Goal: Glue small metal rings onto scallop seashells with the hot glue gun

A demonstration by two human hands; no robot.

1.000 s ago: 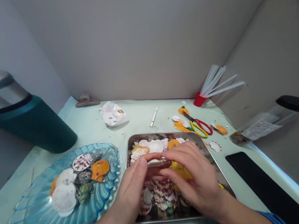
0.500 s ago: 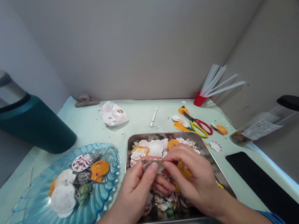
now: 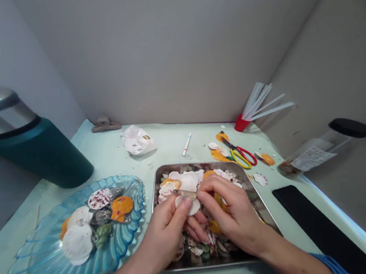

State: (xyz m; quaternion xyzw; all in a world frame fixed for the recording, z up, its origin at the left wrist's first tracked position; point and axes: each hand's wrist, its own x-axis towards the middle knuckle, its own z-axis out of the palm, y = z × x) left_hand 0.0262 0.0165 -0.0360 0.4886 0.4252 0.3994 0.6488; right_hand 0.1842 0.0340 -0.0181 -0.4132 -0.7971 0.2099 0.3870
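Observation:
A metal tray [image 3: 157, 180] full of mixed seashells sits in front of me on the pale green table. Both my hands hover over it. My left hand [image 3: 169, 229] and my right hand [image 3: 234, 213] pinch the same small pale shell [image 3: 191, 200] between thumbs and fingertips, just above the heap. To the left lies a blue scalloped glass dish [image 3: 32, 271] with white, orange and striped shells in it.
A dark green bin with a steel lid [image 3: 34, 148] stands at the left. Behind the tray lie a crumpled white bag [image 3: 136, 140], a small marker [image 3: 187, 144], scissors [image 3: 240, 154] and loose orange shells. A red cup of white sticks [image 3: 244, 120], a clear jar [image 3: 318, 149] and a black slab [image 3: 321, 226] are at right.
My hands have loosened from a cupped clasp and now pinch the shell with fingertips, turned so its pale face shows. The view has shifted slightly.

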